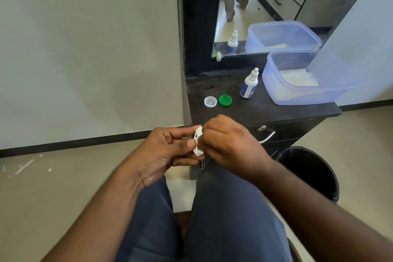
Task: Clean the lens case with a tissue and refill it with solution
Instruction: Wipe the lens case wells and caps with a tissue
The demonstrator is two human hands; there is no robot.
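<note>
My left hand [163, 149] holds the white lens case [198, 141] edge-on by its fingertips, just in front of the dark counter's edge. My right hand [229, 142] is curled against the case's right side, fingers closed; whatever it pinches is hidden, so I cannot tell whether a tissue is in it. On the counter lie two loose caps, a clear one [210, 101] and a green one [225, 100]. The white solution bottle [248, 85] with a blue label stands upright behind them, its cap on.
A translucent blue tub [306, 93] with white tissue inside sits at the counter's [265, 110] right end, below a mirror [240, 2]. A black waste bin [312, 170] stands on the floor to the right of my knees. A drawer handle [266, 137] juts out under the counter.
</note>
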